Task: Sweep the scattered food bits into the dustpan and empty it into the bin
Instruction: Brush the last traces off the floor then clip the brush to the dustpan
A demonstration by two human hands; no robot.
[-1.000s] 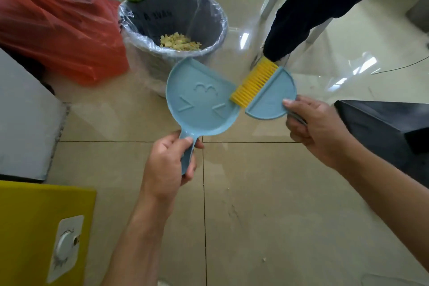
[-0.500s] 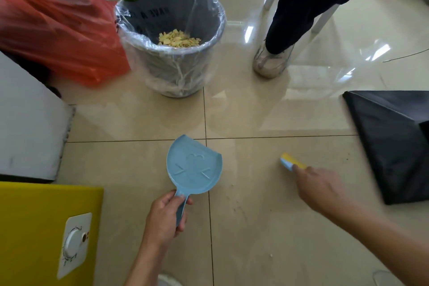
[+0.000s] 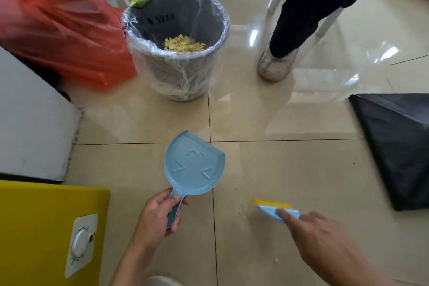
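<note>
My left hand grips the handle of a light blue dustpan, held low over the tiled floor with its pan empty and its straight lip pointing up and right. My right hand holds a small blue brush with yellow bristles, bristles down on the floor to the right of the dustpan. Fine pale crumbs lie on the tile just left of the brush. The grey bin, lined with clear plastic, stands beyond the dustpan and holds a heap of yellow food bits.
A red plastic bag leans left of the bin. A white block and a yellow box stand at the left. A black sheet lies at the right. Another person's leg and shoe stand right of the bin.
Both hands came away from over the bin and down toward the floor. The dustpan now sits lower and nearer me; the brush moved down and left onto the tile.
</note>
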